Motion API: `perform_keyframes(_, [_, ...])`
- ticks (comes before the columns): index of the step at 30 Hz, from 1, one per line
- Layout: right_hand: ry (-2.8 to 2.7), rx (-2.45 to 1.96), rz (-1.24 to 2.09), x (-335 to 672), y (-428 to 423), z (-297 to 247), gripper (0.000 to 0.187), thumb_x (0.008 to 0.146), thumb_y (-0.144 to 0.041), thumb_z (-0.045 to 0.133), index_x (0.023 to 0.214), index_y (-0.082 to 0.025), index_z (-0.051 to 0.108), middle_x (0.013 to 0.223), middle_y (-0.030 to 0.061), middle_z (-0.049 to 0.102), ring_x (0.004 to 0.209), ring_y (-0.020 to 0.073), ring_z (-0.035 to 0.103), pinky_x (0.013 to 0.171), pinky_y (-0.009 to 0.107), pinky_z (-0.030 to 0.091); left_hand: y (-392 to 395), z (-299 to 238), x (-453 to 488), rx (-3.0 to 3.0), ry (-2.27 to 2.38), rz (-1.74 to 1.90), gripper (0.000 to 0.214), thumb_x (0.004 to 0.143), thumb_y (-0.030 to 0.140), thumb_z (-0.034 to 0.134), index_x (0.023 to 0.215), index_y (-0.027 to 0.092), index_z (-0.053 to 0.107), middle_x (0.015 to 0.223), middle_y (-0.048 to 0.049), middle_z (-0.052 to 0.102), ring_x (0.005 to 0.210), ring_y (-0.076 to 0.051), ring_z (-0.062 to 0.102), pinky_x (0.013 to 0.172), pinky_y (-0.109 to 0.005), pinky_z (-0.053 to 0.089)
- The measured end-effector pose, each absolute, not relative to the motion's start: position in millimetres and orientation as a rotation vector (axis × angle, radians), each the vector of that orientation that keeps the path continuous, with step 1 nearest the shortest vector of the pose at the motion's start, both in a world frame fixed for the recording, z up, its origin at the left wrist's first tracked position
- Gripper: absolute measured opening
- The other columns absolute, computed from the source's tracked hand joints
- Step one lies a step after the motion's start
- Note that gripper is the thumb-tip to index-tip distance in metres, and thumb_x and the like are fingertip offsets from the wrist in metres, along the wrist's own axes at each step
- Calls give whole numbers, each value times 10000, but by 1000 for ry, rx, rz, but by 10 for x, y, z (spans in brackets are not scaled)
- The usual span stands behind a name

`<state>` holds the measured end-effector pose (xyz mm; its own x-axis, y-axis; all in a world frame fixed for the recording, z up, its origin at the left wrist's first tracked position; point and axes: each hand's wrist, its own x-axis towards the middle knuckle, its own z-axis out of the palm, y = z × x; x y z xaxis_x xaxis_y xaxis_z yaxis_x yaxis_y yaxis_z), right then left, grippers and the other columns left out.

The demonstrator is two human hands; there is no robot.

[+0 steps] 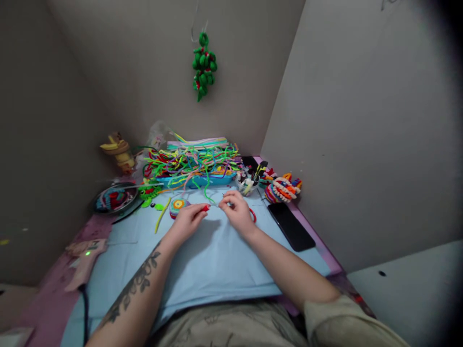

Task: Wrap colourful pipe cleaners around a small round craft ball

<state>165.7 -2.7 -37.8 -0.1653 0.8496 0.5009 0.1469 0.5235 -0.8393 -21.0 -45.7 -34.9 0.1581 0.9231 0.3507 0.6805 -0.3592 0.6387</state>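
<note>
Red shows at the left hand [188,219], where a small red piece [205,208] is pinched between thumb and fingertips, just above the pale blue cloth [213,260]. From the head view, a thin pale strand [217,204] is seen stretched sideways from that pinch to the right hand [237,212], whose fingers are closed on its other end. Both hands are equally near. A red loop [253,215] is glimpsed beside the right hand; behind, a tangled pipe-cleaner heap [191,164] is piled.

Both hands forward, left [186,220] and right [237,212] fingertips pinched, nearly meeting.
</note>
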Motion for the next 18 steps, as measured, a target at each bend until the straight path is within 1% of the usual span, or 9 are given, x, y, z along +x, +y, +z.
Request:
perform_keyframes(3, [-1797,-781,701,1628,-107,-359,111,835,-211,557,844,-207,667,904,49,557,872,164,555,701,269,467,-450,-345,-122,2147,1470,1013,256,866,247,487,1034,161,660,964,-77,707,861,-176,641,778,-274,485])
perform_keyframes(6, [-1906,-751,615,1596,-149,-378,141,850,-191,535,861,-204,674,874,45,563,843,157,559,777,292,459,-453,-369,-79,2165,1476,989,262,875,240,474,1049,156,651,975,-82,703,869,-179,639,786,-283,485])
perform_keyframes(11, [-1976,-770,663,1606,-86,-432,144,817,-132,545,821,-183,680,852,36,567,816,139,564,763,270,457,-478,-386,-112,2207,1469,920,279,886,247,457,1077,155,639,1021,-94,692,914,-188,627,817,-299,472])
perform_keyframes(16, [-2010,-759,791,1625,-45,-444,164,783,-100,549,775,-183,691,819,20,586,791,130,567,737,261,453,-501,-337,-122,2258,1438,813,274,891,240,443,1059,173,648,906,-72,696,832,-177,619,741,-280,464])
perform_keyframes(18, [-2021,-753,822,1630,-39,-444,163,776,-98,553,767,-181,694,816,19,593,795,132,570,736,262,451,-507,-324,-122,2260,1441,785,274,888,234,443,1056,172,650,895,-71,692,822,-177,615,729,-277,459])
